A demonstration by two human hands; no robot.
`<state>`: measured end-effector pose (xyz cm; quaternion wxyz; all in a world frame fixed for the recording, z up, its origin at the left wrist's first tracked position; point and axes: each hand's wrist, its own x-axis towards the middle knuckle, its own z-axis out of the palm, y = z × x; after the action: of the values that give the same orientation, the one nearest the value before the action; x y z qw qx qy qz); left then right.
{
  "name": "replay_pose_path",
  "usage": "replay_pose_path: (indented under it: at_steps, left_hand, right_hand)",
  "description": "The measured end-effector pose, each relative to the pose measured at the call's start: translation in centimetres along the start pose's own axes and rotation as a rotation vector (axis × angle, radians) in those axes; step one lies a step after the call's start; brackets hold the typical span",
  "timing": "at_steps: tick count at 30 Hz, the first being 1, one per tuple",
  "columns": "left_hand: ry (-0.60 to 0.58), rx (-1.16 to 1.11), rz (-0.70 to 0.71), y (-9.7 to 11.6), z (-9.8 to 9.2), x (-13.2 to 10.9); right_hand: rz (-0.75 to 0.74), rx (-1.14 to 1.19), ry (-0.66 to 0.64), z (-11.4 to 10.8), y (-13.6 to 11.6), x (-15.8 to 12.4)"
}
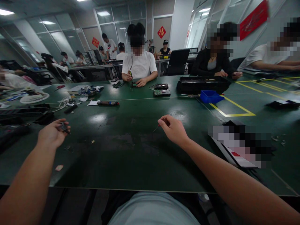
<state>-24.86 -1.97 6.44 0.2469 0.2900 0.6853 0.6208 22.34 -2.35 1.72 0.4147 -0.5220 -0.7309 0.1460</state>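
Over the left side of the green table [112, 168], my left hand [50, 134] is raised with its palm partly up. Its curled fingers hold a small grey metal part [63, 126], whose exact kind I cannot make out. My right hand [174, 129] is closed around a thin screwdriver [156, 127]. The slim shaft points down and left toward the tabletop, and a bit of red shows at my fingertips; the palm hides most of the handle. A wide stretch of tabletop lies between my two hands.
Across the table a person in a white shirt [140, 64] works on a small device. Hard drives [161, 92], a blue bin [211, 97] and a black tray [202, 85] stand beyond my right hand. An electric screwdriver [108, 103] and cables [67, 102] lie at the left.
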Motion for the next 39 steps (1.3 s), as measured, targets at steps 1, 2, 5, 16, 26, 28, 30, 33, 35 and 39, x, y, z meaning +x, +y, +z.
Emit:
replay_pose_path:
  at_steps: [1,2,5,16,26,28,30,33,35,39]
  left_hand:
    - [-0.063,-0.094,-0.067,0.1,1.0,-0.5]
    - [-0.123,-0.175,-0.115,0.2,2.1,-1.1]
    - [-0.313,-0.317,-0.204,0.7,5.5,-3.1]
    - [-0.841,-0.311,-0.319,2.3,15.7,-14.3]
    - [-0.906,-0.030,-0.049,-1.3,20.1,-19.5]
    - [-0.873,0.081,0.105,-2.1,20.4,-19.5]
    - [-0.855,0.118,0.204,-2.6,20.4,-19.3]
    - [-0.878,0.029,0.229,-3.2,20.2,-18.6]
    - [-0.922,-0.032,0.214,-3.6,20.2,-18.2]
    - [-0.961,-0.030,0.271,-4.6,20.4,-17.6]
  right_hand:
    - [-0.002,0.002,0.000,0.0,0.0,0.0]
    - [-0.005,0.005,-0.001,0.1,0.1,0.0]
    - [-0.007,0.014,-0.005,0.1,0.1,-0.1]
    - [0.072,0.029,-0.022,-0.2,-0.3,0.0]
    - [0.101,0.012,-0.067,-0.1,-0.3,0.0]
    - [0.120,0.040,-0.069,0.0,-0.4,0.0]
    - [0.148,0.091,-0.081,0.1,-0.3,0.0]
    - [0.178,0.171,-0.107,0.4,-0.1,0.0]
    - [0.180,0.218,-0.116,0.6,0.0,-0.1]
    - [0.148,0.244,-0.114,0.9,0.3,-0.1]
